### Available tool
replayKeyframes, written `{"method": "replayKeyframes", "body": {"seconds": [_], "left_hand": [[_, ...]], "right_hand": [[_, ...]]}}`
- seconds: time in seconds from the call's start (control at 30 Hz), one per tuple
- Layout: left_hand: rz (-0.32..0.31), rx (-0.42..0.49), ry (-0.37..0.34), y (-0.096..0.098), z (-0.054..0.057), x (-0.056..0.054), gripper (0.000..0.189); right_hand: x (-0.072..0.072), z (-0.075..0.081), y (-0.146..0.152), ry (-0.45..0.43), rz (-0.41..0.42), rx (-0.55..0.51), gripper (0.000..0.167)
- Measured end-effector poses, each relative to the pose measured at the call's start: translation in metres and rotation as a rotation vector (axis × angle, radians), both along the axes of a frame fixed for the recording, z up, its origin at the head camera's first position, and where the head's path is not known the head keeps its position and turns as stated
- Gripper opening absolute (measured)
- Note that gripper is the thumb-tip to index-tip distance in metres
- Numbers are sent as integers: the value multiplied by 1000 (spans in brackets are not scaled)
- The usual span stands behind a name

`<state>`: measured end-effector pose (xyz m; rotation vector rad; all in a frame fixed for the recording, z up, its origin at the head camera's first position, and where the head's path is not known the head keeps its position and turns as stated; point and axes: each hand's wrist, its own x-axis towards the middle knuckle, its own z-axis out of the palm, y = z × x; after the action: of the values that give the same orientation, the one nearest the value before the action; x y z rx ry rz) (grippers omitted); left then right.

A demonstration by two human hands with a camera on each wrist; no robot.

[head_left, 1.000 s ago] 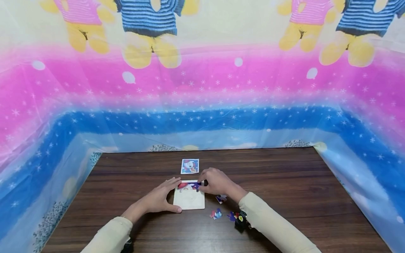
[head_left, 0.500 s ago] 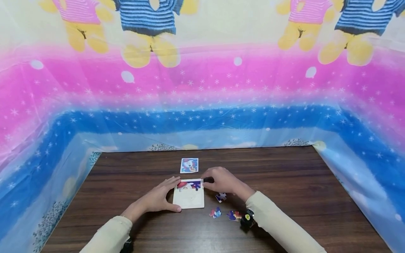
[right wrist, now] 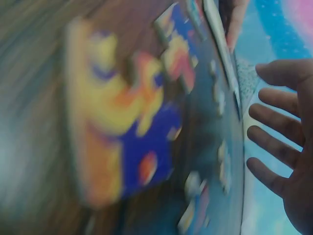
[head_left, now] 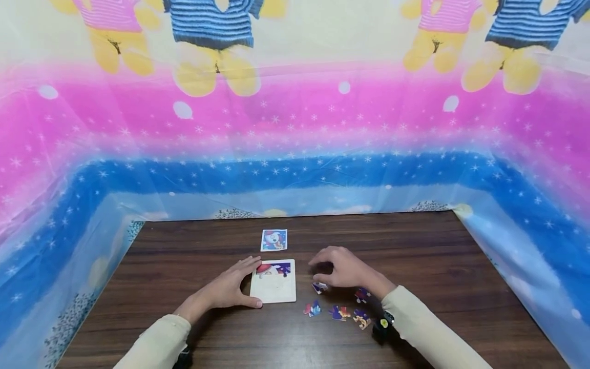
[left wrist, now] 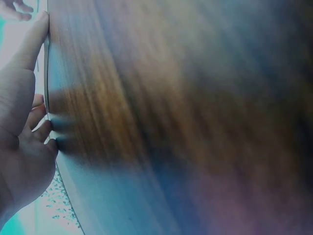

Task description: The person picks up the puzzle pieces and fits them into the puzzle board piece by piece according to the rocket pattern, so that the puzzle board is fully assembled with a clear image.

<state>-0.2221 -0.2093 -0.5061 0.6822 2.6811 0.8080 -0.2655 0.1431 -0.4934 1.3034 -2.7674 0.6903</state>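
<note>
Since the earlier frame, the right hand [head_left: 342, 266] had been drawn away from the far right corner of the puzzle board [head_left: 273, 293] and brought over beside the loose pieces [head_left: 340, 313]. On the table, just in front of the left hand [head_left: 229, 285], the board was seen lying flat, its far strip filled with printed picture and its nearer part left pale and bare. Its left side was braced by the left hand, the thumb laid at the near corner and the fingers reaching to the far one. Nothing was seen to be held by the right hand: its thumb and fingers were parted, and whether the white-and-dark piece [head_left: 319, 288] under them was touched could not be told.

Five loose pieces were scattered to the right of the board. They were judged light, stiff and thin, likely to be slid easily on the smooth table, with knobs that might be chipped if forced; they would best be pinched by opposite edges. The board, also judged light, was best steadied at its rim.

Beyond it a small picture card [head_left: 274, 240] was laid on the dark table [head_left: 184, 256], which was backed by a printed cloth [head_left: 276, 177]
</note>
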Motion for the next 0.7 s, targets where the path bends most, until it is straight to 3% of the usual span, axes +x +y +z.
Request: {"method": "replayKeyframes", "body": {"seconds": [0.33, 0.7], "left_hand": [[-11, -5, 13, 0, 0, 1, 110], [-4, 4, 2, 0, 2, 1, 108]], "right_hand": [[4, -9, 25, -32, 19, 33, 36], [3, -14, 26, -43, 26, 109, 41]]}}
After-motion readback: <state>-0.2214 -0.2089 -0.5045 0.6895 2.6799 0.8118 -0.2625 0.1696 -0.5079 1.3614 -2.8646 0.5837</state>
